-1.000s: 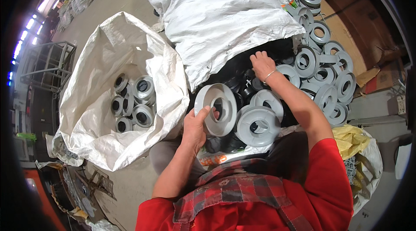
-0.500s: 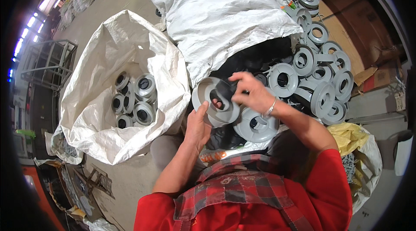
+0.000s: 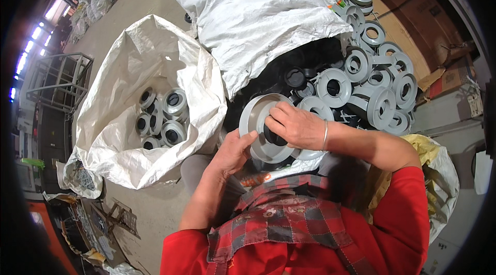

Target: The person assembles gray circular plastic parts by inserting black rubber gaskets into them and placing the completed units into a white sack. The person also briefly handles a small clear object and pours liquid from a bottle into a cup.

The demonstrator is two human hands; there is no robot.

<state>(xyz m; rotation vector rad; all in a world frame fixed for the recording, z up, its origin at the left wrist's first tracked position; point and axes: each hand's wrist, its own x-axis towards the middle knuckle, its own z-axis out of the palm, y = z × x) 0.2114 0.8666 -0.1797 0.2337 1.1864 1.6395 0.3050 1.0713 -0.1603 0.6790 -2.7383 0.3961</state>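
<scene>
A grey flanged plastic ring (image 3: 250,116), open side up, is held above my lap. My left hand (image 3: 233,154) grips its near left rim, thumb on the edge. Inside it sits a black round plastic piece (image 3: 272,136). My right hand (image 3: 298,126) reaches in from the right, fingers bent closed over that black piece and partly hiding it. Just beyond lie loose black plastic caps (image 3: 296,76) at the mouth of a full white woven sack (image 3: 263,11). Similar grey rings (image 3: 334,88) are heaped to the right.
On the left stands an open white woven sack (image 3: 111,104) with several grey rings with black centres (image 3: 174,100) in it. A yellow and white bag (image 3: 442,171) is near my right elbow. Cardboard (image 3: 413,11) backs the heap. A metal frame (image 3: 59,81) stands far left.
My right hand has come down into the grey ring, onto the black piece it held above it before. The ring has shifted slightly right and nearer me.
</scene>
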